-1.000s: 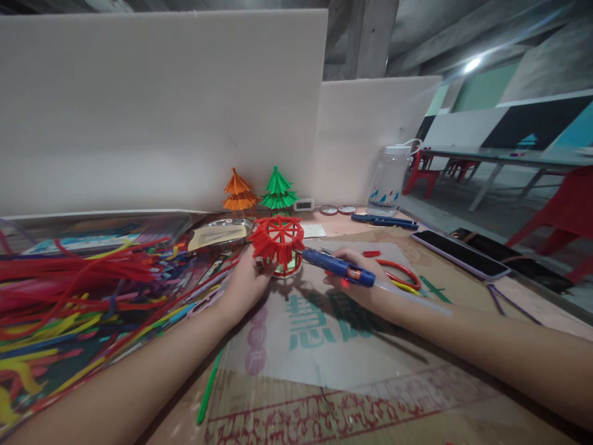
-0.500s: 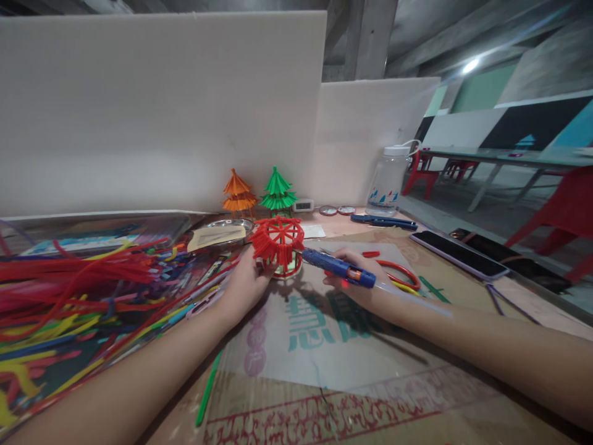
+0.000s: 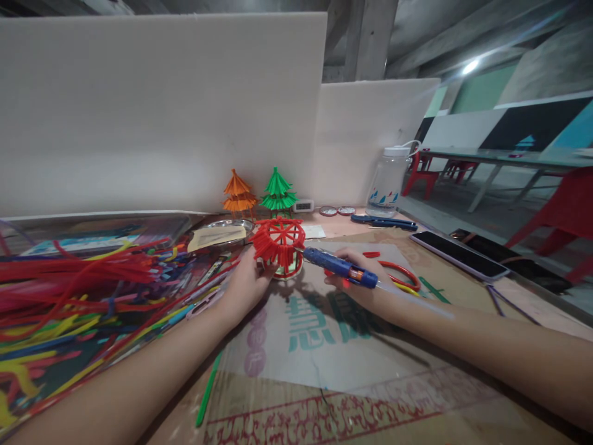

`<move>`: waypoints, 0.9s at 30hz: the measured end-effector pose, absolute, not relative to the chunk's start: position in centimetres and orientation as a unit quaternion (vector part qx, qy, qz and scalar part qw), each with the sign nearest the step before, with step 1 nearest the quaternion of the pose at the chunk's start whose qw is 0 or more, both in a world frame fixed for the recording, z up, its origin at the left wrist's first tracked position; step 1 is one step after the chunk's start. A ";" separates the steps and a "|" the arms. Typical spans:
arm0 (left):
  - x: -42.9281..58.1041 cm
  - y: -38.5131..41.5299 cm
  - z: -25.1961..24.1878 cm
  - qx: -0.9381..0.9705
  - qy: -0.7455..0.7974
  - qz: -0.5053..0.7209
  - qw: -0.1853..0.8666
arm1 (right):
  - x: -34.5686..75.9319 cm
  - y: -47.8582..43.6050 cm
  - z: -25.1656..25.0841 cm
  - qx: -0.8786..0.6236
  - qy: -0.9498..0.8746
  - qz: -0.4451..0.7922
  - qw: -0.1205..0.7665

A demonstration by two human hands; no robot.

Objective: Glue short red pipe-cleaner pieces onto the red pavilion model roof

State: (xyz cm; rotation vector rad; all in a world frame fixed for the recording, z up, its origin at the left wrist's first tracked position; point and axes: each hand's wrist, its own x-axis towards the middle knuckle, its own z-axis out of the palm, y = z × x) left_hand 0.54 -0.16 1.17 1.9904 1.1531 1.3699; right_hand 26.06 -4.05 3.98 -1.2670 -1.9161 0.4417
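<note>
Left hand (image 3: pixel 248 281) gripped the red straw lantern (image 3: pixel 279 238) while right hand (image 3: pixel 356 287), clasping a glue gun (image 3: pixel 340 267) beside it, apparently glued; steadiness needed

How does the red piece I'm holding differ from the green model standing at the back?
The red piece is one low round tier with a spoked top; the green model stacks tiers up to a point. The left hand holds the red piece, and the blue glue gun in the right hand points at its side; the green model stands untouched by the white board. Both have fringed edges.
</note>
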 end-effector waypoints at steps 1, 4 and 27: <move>0.5 -0.2 1.2 0.725 0.422 0.495 0.227 | 26.1 -4.0 4.0 -0.497 -0.754 0.173 0.393; 0.5 -0.3 1.3 0.730 0.431 0.487 0.209 | 26.0 -4.1 4.0 -0.500 -0.753 0.164 0.395; 0.3 0.4 0.7 0.731 0.426 0.491 0.205 | 26.1 -4.0 3.7 -0.475 -0.757 0.170 0.416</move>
